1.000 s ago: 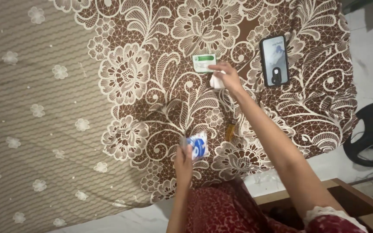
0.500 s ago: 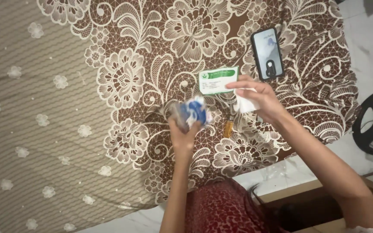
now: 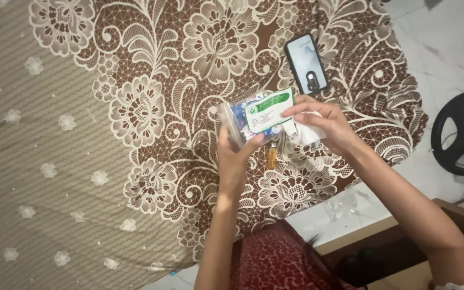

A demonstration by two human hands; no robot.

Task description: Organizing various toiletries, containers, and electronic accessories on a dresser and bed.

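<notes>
**Green-and-white card meets clear pouch, mid-cloth**

Left hand (image 3: 236, 156) clamped round clear plastic pouch (image 3: 237, 121) with blue contents. Right hand (image 3: 323, 126) pinching green-and-white card (image 3: 268, 110) by its right end, white paper (image 3: 308, 131) tucked under fingers. Card overlapping pouch, both raised above brown lace cloth (image 3: 151, 48). Black phone (image 3: 307, 64) flat near cloth's far right edge.

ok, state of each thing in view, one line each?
left hand: gripping a clear pouch
clear pouch: held up, blue contents inside
right hand: pinching a card, white paper tucked under the fingers
card: held at the pouch, face up
phone: flat on the cloth, screen lit
small amber thing: lying on the cloth
</notes>
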